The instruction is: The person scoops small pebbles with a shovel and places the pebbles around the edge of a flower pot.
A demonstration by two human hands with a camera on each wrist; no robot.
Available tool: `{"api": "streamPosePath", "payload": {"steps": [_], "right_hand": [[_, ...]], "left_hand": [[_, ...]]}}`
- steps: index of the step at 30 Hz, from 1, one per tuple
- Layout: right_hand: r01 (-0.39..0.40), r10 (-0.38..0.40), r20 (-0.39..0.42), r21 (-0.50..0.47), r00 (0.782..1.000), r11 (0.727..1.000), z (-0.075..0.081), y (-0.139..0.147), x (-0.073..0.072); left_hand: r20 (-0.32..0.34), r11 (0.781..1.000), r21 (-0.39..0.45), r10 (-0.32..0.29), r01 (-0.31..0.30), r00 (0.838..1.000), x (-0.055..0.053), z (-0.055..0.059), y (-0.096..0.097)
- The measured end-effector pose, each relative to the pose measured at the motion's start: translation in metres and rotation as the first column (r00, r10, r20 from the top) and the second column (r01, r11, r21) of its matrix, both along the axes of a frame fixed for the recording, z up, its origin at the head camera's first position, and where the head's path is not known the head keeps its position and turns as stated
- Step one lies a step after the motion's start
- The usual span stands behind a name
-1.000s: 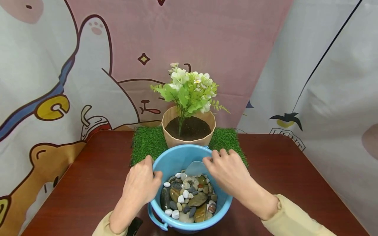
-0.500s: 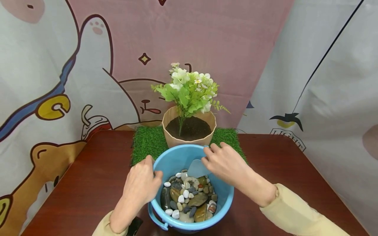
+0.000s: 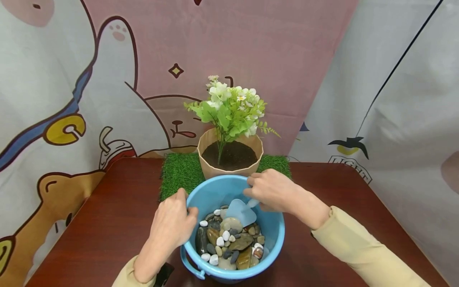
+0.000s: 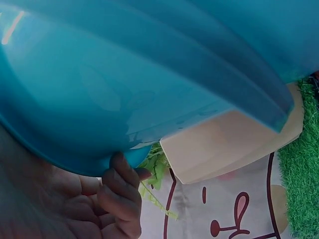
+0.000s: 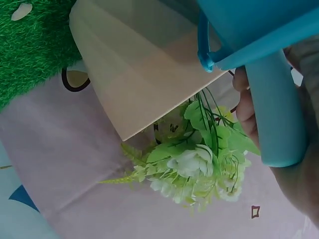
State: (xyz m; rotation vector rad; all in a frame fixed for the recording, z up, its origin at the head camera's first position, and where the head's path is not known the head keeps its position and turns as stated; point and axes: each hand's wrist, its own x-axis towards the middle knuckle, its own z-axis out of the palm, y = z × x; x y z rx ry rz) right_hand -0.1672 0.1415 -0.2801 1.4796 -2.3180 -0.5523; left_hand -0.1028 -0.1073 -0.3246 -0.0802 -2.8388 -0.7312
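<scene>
A light blue bucket (image 3: 215,184) stands on the table, holding wet brown, grey and white stones (image 3: 240,242). My left hand (image 3: 171,225) grips the bucket's left rim; in the left wrist view its curled fingers (image 4: 122,199) lie against the rim's outside. My right hand (image 3: 276,192), above the right rim, holds a small blue shovel (image 3: 241,213). Its blade is inside the bucket, tilted over the stones at the back; whether it touches them I cannot tell. In the right wrist view my fingers wrap the thick shovel handle (image 5: 276,114).
Behind the bucket, a beige pot (image 3: 229,171) with soil and an artificial white-flowered plant (image 3: 233,107) stands on a green turf mat (image 3: 183,175). The brown table (image 3: 118,207) stretches to both sides. A printed cloth (image 3: 251,44) hangs at the back.
My right hand has shifted up and turned, bringing the shovel's blade farther into view, now broadside over the stones. The left hand keeps its place on the rim.
</scene>
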Motion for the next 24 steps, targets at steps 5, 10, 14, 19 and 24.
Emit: {"api": "streamPosePath", "payload": {"steps": [5, 10, 14, 19, 24], "right_hand": [[0.003, -0.003, 0.044, -0.006, 0.999, 1.000, -0.0005, -0.0014, -0.0031], [-0.004, 0.007, 0.133, -0.021, 0.991, 1.000, -0.0030, -0.0023, -0.0053], [-0.004, 0.010, 0.193, -0.030, 0.981, 1.000, -0.0061, -0.0030, -0.0060], [0.013, -0.005, 0.227, -0.032, 0.974, 0.999, -0.0052, -0.0036, -0.0067], [0.031, -0.020, 0.279, -0.035, 0.960, 0.999, -0.0035, -0.0038, -0.0086]], "left_hand": [[-0.002, 1.000, 0.001, 0.002, -0.002, 1.000, -0.0004, -0.0004, 0.0001], [0.002, 1.000, 0.006, 0.003, -0.003, 1.000, 0.0000, -0.0002, -0.0003], [0.009, 1.000, 0.009, 0.000, 0.000, 1.000, 0.0006, 0.0003, -0.0005], [0.010, 1.000, 0.012, 0.000, 0.000, 1.000, 0.0006, -0.0001, -0.0007], [0.006, 1.000, 0.016, 0.000, 0.000, 1.000, 0.0005, -0.0006, -0.0008]]}}
